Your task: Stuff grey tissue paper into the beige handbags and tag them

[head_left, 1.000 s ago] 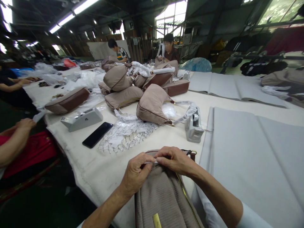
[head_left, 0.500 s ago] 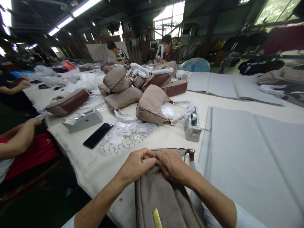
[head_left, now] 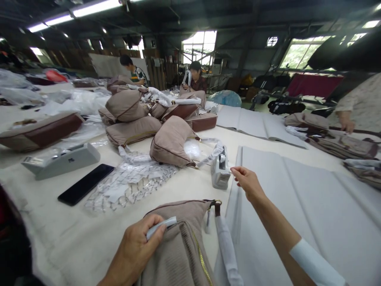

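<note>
A taupe ribbed-fabric handbag point(head_left: 175, 246) with a gold zip lies in front of me at the table's near side. My left hand point(head_left: 138, 246) is closed over its upper part, thumb and finger pinching a folded pale strip point(head_left: 162, 226) that looks like paper. Out to the right, my right hand point(head_left: 245, 180) pinches the loose end of clear tape at the grey tape dispenser point(head_left: 220, 171). The bag's strap point(head_left: 228, 250), wrapped in white, hangs down its right side from a gold ring.
Beyond the dispenser, more taupe handbags point(head_left: 127, 105) are heaped. A black phone point(head_left: 86, 184), a second dispenser point(head_left: 62, 161) and crumpled printed plastic point(head_left: 131, 182) lie left. Large grey sheets point(head_left: 297, 206) cover the right side. Co-workers point(head_left: 196, 77) are at the far side; another person's hand point(head_left: 347, 121) touches bags at right.
My right hand has left the bag and moved right to the tape dispenser. My left hand stays on the bag, the pale strip now showing more. The view has turned right.
</note>
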`<state>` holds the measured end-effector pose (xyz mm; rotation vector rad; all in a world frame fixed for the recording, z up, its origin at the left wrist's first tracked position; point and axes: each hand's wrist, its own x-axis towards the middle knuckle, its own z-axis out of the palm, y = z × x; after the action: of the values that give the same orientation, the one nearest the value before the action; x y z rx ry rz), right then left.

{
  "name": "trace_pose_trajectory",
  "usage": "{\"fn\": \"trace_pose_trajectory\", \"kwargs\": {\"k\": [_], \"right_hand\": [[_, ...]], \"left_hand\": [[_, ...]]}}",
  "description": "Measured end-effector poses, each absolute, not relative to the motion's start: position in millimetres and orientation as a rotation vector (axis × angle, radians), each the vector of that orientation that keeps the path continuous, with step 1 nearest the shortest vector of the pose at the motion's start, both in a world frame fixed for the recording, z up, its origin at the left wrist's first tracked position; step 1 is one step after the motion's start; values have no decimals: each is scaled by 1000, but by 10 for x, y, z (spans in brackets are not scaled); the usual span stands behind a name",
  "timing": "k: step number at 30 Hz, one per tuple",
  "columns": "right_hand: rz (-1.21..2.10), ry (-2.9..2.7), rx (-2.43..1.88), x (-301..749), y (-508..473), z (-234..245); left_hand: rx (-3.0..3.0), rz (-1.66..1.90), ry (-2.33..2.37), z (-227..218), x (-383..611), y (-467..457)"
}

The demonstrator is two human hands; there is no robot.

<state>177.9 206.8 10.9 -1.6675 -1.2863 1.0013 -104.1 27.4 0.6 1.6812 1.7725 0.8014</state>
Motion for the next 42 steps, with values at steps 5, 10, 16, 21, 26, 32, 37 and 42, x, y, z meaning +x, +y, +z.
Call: {"fn": "trace_pose_trajectory", "kwargs": {"k": [5,10,16,21,26,32,37,42], "right_hand": [[1284,-1067,-1924,1896,2532,-134],[1488,-860,-1964,1799,2707,-93],[1553,-819,-1763,1849,2433,123],[1505,-684,-1848,1734,2103,-260],[1458,-742,-1748,1607,1777,-286],[2178,-1259,-1389,1061,1329,527],[2356,-1544,-1621,534,1211,728],[2270,-1744,-1850,392,1265,731]], "left_hand": [[1584,820,1814,-27,-1016,263],[1489,908,1852,17,-953,234],[1503,969,1869,-37,-954,224],[1766,1074,1852,-165,-1026,229],[2120,1319,1777,-161,-983,203],[2481,1389,1848,-113,-884,184],[2501,1365,1872,-83,-883,120],[2557,1536,1866,-143,-900,124]]}}
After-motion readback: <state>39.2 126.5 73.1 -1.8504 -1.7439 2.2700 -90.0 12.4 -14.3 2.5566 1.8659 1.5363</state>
